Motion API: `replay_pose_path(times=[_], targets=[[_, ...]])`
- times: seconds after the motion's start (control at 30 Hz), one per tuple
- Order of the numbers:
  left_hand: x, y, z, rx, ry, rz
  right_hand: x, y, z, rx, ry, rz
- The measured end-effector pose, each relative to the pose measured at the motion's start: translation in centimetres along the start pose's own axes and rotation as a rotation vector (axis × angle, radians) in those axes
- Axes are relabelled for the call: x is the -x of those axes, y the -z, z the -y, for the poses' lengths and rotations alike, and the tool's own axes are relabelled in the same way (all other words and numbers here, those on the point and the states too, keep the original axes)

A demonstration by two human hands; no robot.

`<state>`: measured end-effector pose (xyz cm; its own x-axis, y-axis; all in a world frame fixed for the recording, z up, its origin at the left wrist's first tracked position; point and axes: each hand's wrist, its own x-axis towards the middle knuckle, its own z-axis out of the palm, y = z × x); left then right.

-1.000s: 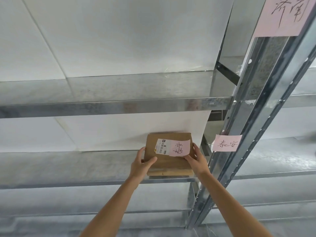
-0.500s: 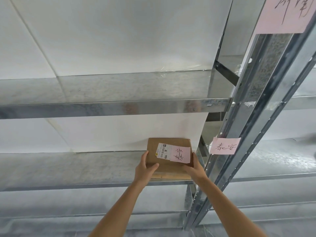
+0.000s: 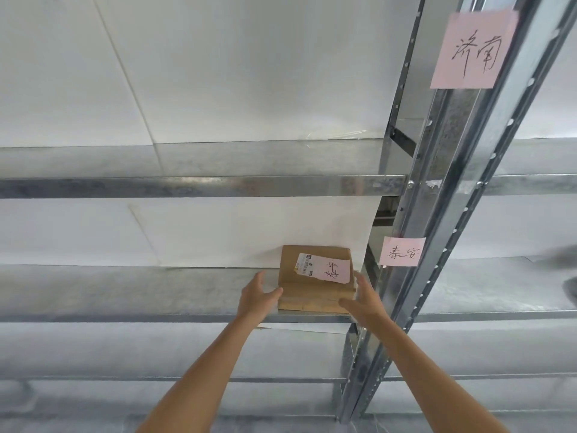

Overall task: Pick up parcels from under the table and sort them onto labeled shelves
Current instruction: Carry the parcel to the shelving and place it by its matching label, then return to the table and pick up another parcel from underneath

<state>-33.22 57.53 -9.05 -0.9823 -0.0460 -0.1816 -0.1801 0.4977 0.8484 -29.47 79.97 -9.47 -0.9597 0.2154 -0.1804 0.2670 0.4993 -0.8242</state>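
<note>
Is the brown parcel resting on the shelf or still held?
Resting. The brown parcel lies flat on the shelf; left hand and right hand are open beside it.

The upper pink note on the rack upright reads 济南, the lower pink note reads 泰安, and the pink slip on the cardboard parcel also reads 泰安; the white barcode label beside it is illegible.

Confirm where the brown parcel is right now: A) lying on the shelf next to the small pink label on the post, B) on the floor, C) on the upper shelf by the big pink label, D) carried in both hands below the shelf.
A: the parcel lies flat on the shelf, level with the small pink label, both hands open beside it.
</note>
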Motion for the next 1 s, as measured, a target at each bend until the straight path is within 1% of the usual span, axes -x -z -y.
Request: replay_pose_path(times=[0.1, 0.2, 0.3, 0.4, 0.5, 0.67, 0.77, 1.0], targets=[[1.5, 2.5, 0.1, -0.022, -0.029, -0.011, 1.3, -0.3, 2.2, 0.147, 0.067, 0.020], [2.6, 5.7, 0.5, -0.033, -0.039, -0.043, 2.3, -1.6, 5.0, 0.243, 0.167, 0.032], [3.4, 9.6, 1.4, -0.073, -0.045, -0.100, 2.9, -4.0, 8.3, 0.309, 0.248, 0.058], [4.6, 14.2, 3.5, -0.120, -0.041, -0.155, 3.7, -7.8, 11.7, 0.344, 0.318, 0.127], [6.0, 19.7, 6.4, -0.123, -0.026, -0.214, 5.2, -13.2, 15.5, 0.404, 0.411, 0.214], [9.7, 29.8, 12.5, -0.160, 0.032, -0.348, 8.6, -24.0, 23.0, 0.469, 0.586, 0.314], [12.7, 35.5, 16.6, -0.193, 0.118, -0.451, 11.7, -30.9, 27.1, 0.495, 0.676, 0.392], [23.1, 46.4, 26.1, -0.169, 0.339, -0.681, 21.8, -46.4, 33.1, 0.543, 0.912, 0.695]])
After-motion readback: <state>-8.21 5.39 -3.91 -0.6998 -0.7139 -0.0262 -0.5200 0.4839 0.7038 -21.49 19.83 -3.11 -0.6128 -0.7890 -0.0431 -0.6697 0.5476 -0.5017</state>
